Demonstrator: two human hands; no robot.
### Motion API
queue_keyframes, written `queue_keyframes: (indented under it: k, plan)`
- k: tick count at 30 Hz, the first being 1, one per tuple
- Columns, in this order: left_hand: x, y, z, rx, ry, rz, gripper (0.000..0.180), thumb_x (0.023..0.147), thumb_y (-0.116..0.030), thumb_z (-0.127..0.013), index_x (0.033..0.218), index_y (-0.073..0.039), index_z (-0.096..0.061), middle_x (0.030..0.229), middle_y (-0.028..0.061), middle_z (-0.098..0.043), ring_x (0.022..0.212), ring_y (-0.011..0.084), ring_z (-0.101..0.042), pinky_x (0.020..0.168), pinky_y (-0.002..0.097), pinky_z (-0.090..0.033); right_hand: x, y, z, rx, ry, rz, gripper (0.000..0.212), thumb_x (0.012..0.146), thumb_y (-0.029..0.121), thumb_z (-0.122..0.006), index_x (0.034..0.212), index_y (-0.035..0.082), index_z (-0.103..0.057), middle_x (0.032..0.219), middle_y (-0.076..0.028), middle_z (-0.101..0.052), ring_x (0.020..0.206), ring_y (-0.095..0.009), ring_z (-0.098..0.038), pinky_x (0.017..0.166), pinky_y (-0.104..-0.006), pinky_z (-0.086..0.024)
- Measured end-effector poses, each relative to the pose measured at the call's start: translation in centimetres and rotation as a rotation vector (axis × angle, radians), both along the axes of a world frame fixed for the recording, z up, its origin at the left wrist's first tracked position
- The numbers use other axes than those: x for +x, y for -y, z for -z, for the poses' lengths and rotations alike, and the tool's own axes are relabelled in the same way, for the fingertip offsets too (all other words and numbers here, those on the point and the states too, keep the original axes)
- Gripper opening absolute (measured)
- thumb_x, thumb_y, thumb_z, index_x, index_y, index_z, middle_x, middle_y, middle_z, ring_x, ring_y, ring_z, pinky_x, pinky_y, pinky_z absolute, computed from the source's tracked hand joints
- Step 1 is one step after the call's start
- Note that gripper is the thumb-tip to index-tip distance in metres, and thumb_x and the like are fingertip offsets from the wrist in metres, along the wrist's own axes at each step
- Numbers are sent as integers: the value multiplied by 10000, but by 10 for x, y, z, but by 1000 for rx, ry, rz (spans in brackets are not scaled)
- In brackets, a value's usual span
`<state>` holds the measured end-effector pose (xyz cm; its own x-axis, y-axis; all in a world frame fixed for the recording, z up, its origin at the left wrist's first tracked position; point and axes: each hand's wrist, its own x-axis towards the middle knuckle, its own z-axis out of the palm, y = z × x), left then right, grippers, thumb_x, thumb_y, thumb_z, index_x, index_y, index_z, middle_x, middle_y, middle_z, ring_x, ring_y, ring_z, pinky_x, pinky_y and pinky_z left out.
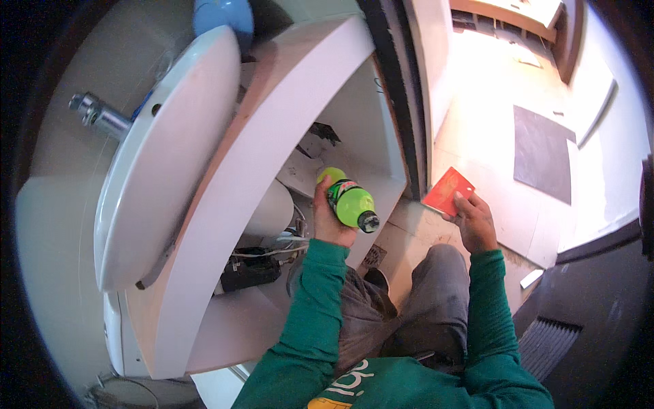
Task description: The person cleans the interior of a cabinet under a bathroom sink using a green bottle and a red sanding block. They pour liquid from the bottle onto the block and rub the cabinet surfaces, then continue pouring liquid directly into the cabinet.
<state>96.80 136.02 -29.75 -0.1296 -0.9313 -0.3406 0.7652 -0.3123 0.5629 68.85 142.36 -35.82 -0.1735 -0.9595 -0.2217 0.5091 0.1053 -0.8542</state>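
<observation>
My left hand (pixel 332 219) is wrapped round a green plastic bottle (pixel 355 207) with a dark label and a black cap. The bottle lies tilted, its capped end toward the lower right, in front of an open cabinet (pixel 238 129). In my right hand (pixel 472 220) is a flat orange-red card (pixel 449 191), pinched at its lower right corner between thumb and fingers. The card is apart from the bottle, over the tiled floor by the doorway. My fingers hide part of the bottle's far end.
A white washbasin (pixel 167 157) with a chrome tap (pixel 102 117) sits on the cabinet. Inside are a white pipe-like cylinder (pixel 271 211), a black box-like object (pixel 251 274) and cables. A dark door frame (pixel 402 88) stands beside it; a grey mat (pixel 543 153) lies beyond.
</observation>
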Motion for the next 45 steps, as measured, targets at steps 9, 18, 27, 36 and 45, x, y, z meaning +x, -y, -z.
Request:
queue_keyframes:
  k: [9, 18, 27, 36, 45]
  plan:
    - [-19, -9, -13, -29, 40, 77, 378, 942, -491, -633, 1029, -123, -627, 905, 61, -675, 810, 213, -689, 707, 369, -604, -14, 3, 23, 65, 299, 113, 335, 984, 369, -629, 1236, 154, -580, 1105, 6, -639, 987, -152, -611, 833, -291, -497]
    - [-34, -27, 3, -104, -268, -26, 389, 936, -538, -594, 908, -154, -647, 839, 35, -701, 759, 191, -704, 693, 373, -602, -22, -20, 73, 29, 272, -88, 293, 1042, 248, -514, 1313, 149, -565, 1174, 8, -600, 1031, -180, -553, 876, -326, -461]
    - [-102, 23, 55, -8, -197, 58, 477, 912, -645, -554, 857, -176, -623, 702, -18, -630, 596, 152, -647, 501, 310, -520, -73, -33, 68, -119, -270, 186, 301, 961, 76, -632, 1250, -3, -602, 1117, -53, -611, 1001, -199, -605, 893, -341, -508]
    - [-117, -31, 17, -24, -216, 495, 485, 900, -454, -677, 1147, -42, -606, 916, 132, -700, 884, 239, -727, 596, 392, -636, -38, -34, 19, -39, 16, 380, 293, 968, 261, -670, 1156, 59, -572, 1049, -55, -657, 972, -225, -699, 801, -324, -561]
    - [-129, -64, 11, -2, -100, 500, 441, 948, -429, -618, 1170, -49, -585, 920, 90, -701, 749, 194, -714, 670, 347, -621, 15, -42, -5, 91, 282, 222, 305, 950, 293, -685, 1095, 33, -619, 971, -59, -669, 788, -158, -636, 685, -294, -532]
